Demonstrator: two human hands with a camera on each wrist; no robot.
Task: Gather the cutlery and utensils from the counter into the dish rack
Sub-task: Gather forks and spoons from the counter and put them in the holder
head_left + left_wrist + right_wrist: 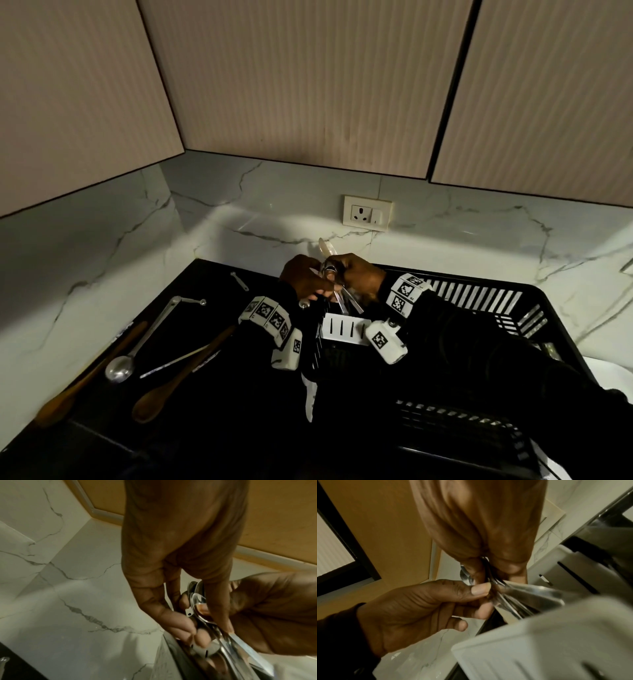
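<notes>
Both hands meet over the back left corner of the black dish rack (534, 291). Between them is a bundle of metal cutlery (344, 301), spoons and a flat blade, bowls up and handles pointing down toward the white slotted cutlery holder (342, 329). My left hand (323, 291) pinches the bundle from the left, thumb and fingertips around the spoon bowls (199, 604). My right hand (344, 274) grips it from the right, with the handles (532, 595) fanning out below its fingers. The handle tips are just above the holder.
On the black counter left of the rack lie a long metal ladle (120, 370), small measuring spoons (193, 301), two wooden spoons (161, 394), a thin metal utensil (174, 361) and a white-handled tool (310, 401). A wall socket (367, 214) sits on the marble backsplash.
</notes>
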